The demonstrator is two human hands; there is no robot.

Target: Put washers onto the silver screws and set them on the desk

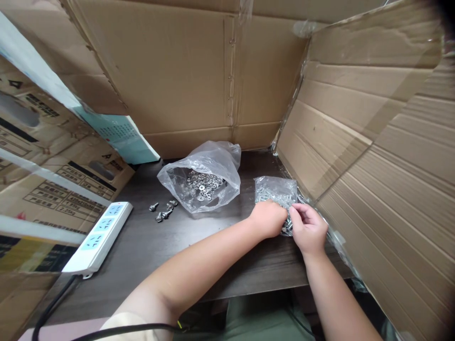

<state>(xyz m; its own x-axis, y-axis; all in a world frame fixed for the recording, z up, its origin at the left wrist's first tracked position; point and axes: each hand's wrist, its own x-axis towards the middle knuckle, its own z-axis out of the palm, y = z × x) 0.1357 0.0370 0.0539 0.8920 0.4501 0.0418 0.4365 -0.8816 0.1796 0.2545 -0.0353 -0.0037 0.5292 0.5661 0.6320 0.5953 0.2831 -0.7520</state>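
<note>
In the head view, both hands work at a small clear bag [276, 183] of screws, which lies on the dark surface [149, 248] near the right-hand cardboard wall [355, 142]. The left hand [269, 219] is curled at the near part of the bag, knuckles up; its fingertips are hidden, so I cannot tell what it grasps. The right hand [310, 228] appears to pinch the bag's right edge between thumb and forefinger; whether a screw is caught there too is too small to tell.

To handle this well, one hand should hold the film steady while the other picks with the fingertips, since thin plastic likely slips and bunches. The bag is best left low and flat, because tugging its edge could spill the contents toward the wall.

The bag is thin, wrinkled and see-through. Its far part shows slim, silvery screws lying jumbled; more metal pieces glint between the hands, looking darker there. To its left stands a larger clear bag [213, 158], gaping open on a heap of washers [206, 183], with a few loose bolts [159, 216] beside it.
</note>
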